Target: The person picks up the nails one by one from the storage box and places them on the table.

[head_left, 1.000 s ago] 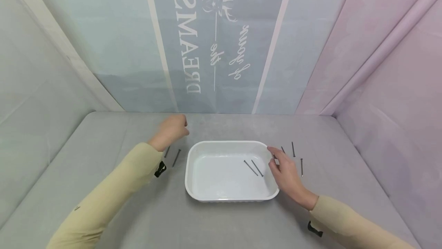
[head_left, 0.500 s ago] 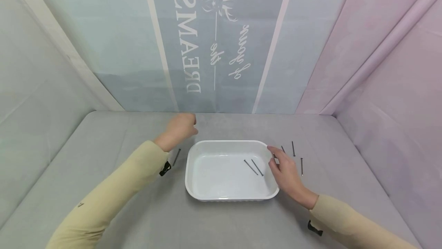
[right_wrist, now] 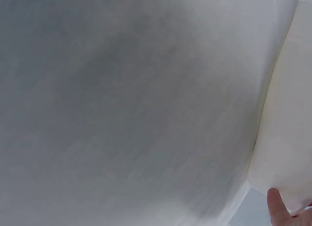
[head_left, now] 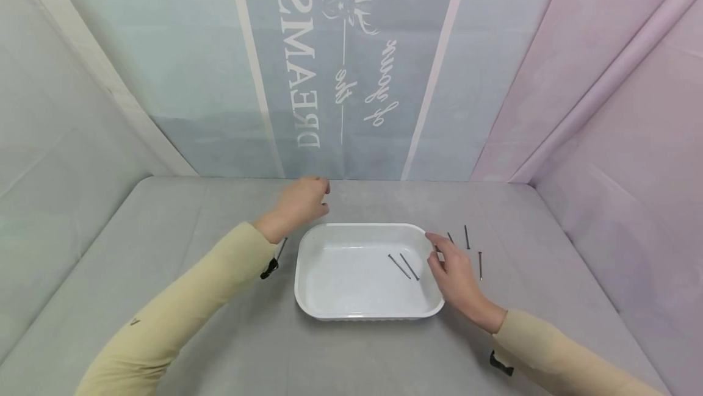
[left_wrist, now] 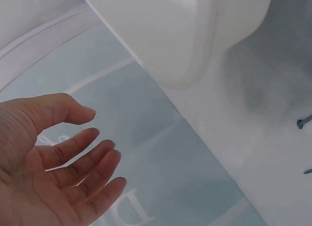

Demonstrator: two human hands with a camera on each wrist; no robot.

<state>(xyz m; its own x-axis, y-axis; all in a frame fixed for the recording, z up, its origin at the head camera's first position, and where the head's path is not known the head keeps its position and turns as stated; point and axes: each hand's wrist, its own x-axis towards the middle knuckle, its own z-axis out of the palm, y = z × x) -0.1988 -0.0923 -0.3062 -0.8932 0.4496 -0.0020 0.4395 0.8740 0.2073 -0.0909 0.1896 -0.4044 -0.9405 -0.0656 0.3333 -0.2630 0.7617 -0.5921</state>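
Note:
A white rectangular baking dish [head_left: 362, 316] stands mid-table with two dark nails [head_left: 404, 266] lying inside it. My left hand [head_left: 299, 204] hovers beyond the dish's far left corner. In the left wrist view, its fingers [left_wrist: 92, 187] are loosely bent and apart from the thumb, with nothing between them. At the dish's right end, my right hand [head_left: 456, 277] holds the rim, thumb and index finger bent at the far right corner. The right wrist view has a digit [right_wrist: 275, 204] against the dish's outer wall [right_wrist: 285, 138]; the other fingers are mostly hidden.
Right of the dish lie several nails, among them one nail [head_left: 467, 237] farther back and another nail [head_left: 480, 266] nearer. A nail [head_left: 282, 248] on the left is partly covered by the left sleeve [head_left: 219, 280]. Fabric walls [head_left: 351, 79] rise behind and beside the grey table [head_left: 351, 359].
My left hand has moved right, toward the back of the dish, and its sleeve now covers more of the nails on the left. The right hand and the dish have stayed still.

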